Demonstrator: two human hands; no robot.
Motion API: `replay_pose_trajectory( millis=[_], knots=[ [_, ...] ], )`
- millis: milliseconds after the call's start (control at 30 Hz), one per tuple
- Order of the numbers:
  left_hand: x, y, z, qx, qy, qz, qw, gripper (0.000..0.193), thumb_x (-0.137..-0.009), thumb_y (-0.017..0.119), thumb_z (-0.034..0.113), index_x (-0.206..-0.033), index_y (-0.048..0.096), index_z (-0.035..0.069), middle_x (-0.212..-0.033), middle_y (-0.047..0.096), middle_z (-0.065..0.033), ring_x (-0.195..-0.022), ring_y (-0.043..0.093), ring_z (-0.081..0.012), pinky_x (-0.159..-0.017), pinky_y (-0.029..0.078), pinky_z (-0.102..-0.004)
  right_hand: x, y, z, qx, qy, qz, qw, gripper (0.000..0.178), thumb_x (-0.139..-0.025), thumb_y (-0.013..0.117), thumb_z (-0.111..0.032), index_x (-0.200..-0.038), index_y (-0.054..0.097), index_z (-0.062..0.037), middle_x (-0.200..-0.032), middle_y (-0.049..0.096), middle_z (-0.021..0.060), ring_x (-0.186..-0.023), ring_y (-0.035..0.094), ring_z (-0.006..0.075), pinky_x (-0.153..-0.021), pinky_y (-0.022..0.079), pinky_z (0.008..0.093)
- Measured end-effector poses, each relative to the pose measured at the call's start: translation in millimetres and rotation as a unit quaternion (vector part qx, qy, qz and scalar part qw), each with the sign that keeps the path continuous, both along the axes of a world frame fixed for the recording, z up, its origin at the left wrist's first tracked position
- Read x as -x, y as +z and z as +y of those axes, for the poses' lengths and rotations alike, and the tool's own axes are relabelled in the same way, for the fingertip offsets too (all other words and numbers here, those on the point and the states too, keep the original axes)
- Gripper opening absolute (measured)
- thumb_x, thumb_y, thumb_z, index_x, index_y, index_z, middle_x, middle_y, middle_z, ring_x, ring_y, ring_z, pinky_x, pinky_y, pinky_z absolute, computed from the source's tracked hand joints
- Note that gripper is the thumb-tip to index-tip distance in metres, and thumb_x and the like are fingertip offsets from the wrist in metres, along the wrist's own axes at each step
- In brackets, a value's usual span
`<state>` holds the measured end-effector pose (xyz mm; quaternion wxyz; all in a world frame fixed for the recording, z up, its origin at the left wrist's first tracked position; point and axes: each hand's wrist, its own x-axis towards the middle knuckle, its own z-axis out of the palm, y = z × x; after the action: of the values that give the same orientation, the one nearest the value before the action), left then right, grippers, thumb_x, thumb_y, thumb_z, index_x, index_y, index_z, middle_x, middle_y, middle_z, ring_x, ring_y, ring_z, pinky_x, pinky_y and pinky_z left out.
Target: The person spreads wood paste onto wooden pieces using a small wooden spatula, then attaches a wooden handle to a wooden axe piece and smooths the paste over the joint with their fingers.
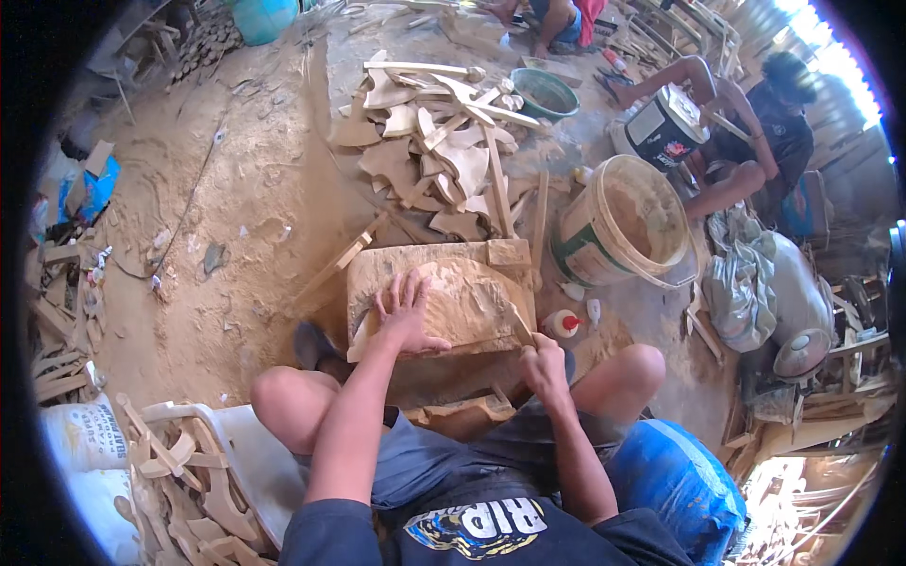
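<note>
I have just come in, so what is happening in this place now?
A seated person's left hand is spread on the near left part of a thick, rectangular brown wooden block. The right hand grips a narrow, pale, wooden-looking strip at the block's near right corner. Beyond the block is a heap of flat, pale wooden pieces; to its right stands a large, round, white plastic bucket.

open sandy floor (250, 222) leftward, wood pile (458, 160) ahead, bottle (563, 325) and bucket (578, 243) beyond right hand (545, 368)
</note>
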<state>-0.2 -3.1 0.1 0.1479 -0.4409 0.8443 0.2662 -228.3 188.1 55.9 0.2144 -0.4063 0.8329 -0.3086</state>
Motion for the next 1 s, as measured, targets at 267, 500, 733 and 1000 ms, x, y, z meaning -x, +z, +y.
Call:
replay_pose_trajectory(
  millis=[267, 500, 733, 1000],
  knots=[
    [-1.6, -4.4, -0.8, 0.017, -0.004, -0.001, 1.000, 0.160, -0.060, 0.082, 0.086, -0.174, -0.001, 0.011, -0.181, -0.012, -0.0154, -0.165, -0.017, -0.0409, -0.126, -0.009, -0.0707, 36.7, -4.7, -19.4, -0.047, -0.219, -0.574, 0.788, 0.011, -0.100, 0.049, -0.006, -0.110, 0.053, -0.0027, -0.078, 0.057, 0.0069, -0.044, 0.031, 0.0065, -0.036, 0.025, 0.0234],
    [5.1, -0.3, -1.5, 0.025, -0.008, 0.012, 1.000, 0.160, -0.060, 0.083, 0.086, -0.174, -0.002, 0.013, -0.181, -0.012, -0.0149, -0.165, -0.017, -0.0408, -0.126, -0.007, -0.0710, 49.6, -21.3, -42.5, -0.047, -0.186, -0.592, 0.783, 0.028, -0.099, 0.050, -0.007, -0.127, 0.051, -0.0030, -0.080, 0.059, 0.0069, -0.044, 0.034, 0.0073, -0.036, 0.024, 0.0242],
    [-0.2, -7.4, -0.7, 0.027, 0.003, -0.007, 1.000, 0.159, -0.060, 0.084, 0.084, -0.174, -0.002, 0.015, -0.181, -0.012, -0.0131, -0.165, -0.015, -0.0404, -0.126, -0.007, -0.0707, 0.1, 8.9, -61.0, 0.019, 0.098, 0.072, 0.992, 0.034, -0.095, 0.056, -0.012, -0.123, 0.075, -0.0081, -0.091, 0.071, 0.0270, -0.093, 0.076, 0.0434, -0.080, 0.057, 0.0526],
    [5.6, -7.7, -3.1, 0.030, -0.015, -0.003, 0.999, 0.165, -0.058, 0.080, 0.090, -0.173, -0.007, 0.010, -0.180, -0.014, -0.0170, -0.164, -0.019, -0.0426, -0.125, -0.010, -0.0703, -47.3, -20.1, -23.5, -0.182, 0.186, 0.225, 0.939, 0.064, -0.101, 0.052, -0.016, -0.163, 0.038, -0.0113, -0.117, 0.061, 0.0303, -0.081, 0.075, 0.0455, -0.071, 0.062, 0.0559]
  ],
)
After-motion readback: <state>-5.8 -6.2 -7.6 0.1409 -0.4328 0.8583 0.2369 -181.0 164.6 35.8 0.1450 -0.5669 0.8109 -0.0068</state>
